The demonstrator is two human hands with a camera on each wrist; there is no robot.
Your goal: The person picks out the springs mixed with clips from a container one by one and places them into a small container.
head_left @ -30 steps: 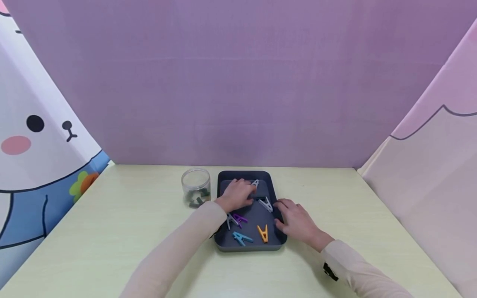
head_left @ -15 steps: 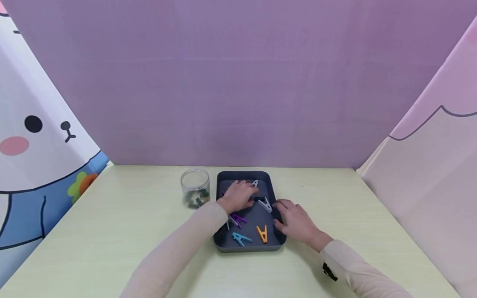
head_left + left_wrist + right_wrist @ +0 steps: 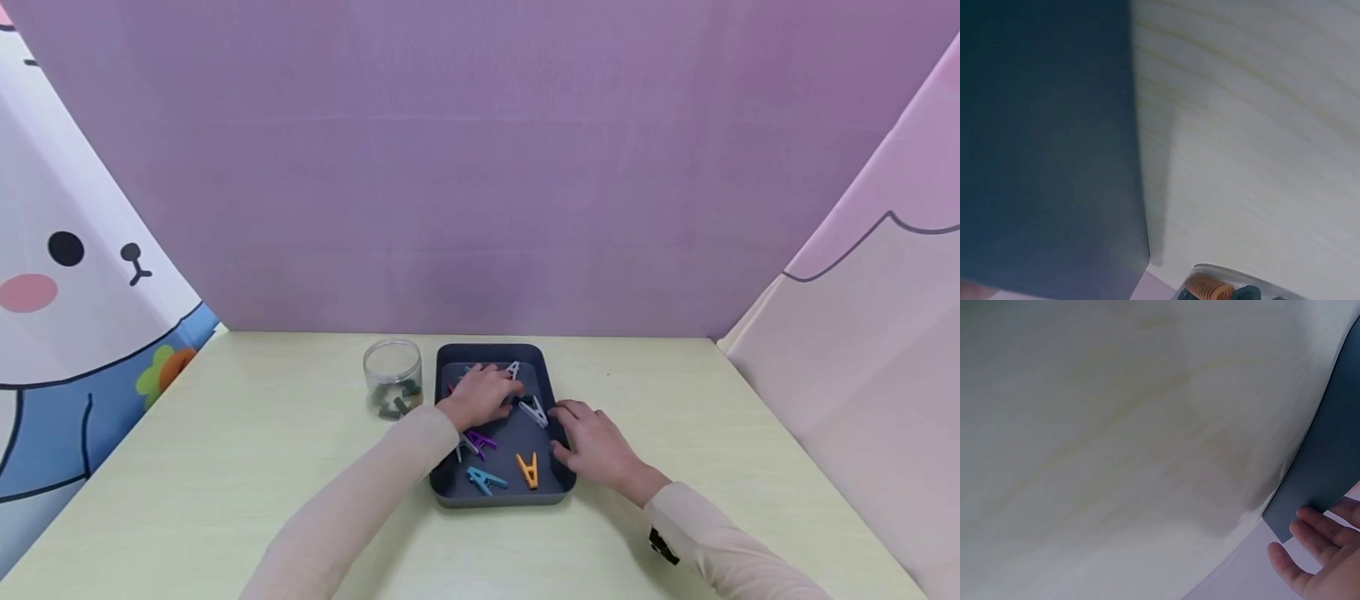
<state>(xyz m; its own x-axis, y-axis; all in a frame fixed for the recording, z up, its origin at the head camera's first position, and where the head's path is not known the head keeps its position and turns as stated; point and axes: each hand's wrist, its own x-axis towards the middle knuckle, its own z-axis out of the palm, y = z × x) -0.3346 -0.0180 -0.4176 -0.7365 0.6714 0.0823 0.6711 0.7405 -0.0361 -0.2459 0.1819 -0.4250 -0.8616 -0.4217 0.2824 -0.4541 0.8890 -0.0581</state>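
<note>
In the head view a dark grey tray (image 3: 504, 500) holds several plastic clothespins. My left hand (image 3: 480, 395) reaches into it, thumb and index finger pinching a small black piece (image 3: 524, 401) whose kind I cannot make out. Close to that piece lies a white clothespin (image 3: 535, 412), with another white clothespin (image 3: 513, 368) farther back. Nearer the front are a purple clothespin (image 3: 480, 442), a blue clothespin (image 3: 486, 481) and an orange clothespin (image 3: 528, 471). My right hand (image 3: 596, 446) rests against the tray's right side; in the right wrist view its fingers (image 3: 1316, 525) touch the outer wall, fairly straight.
A clear open jar (image 3: 393, 379) with dark pieces inside stands left of the tray. The left wrist view shows an orange ribbed piece (image 3: 1209, 287) in it. The pale wood table (image 3: 300, 400) ends at a purple backdrop (image 3: 480, 208).
My left hand shifts slightly to the right over the black piece, uncovering a bit more of the clothespins behind it. The right hand stays against the tray.
</note>
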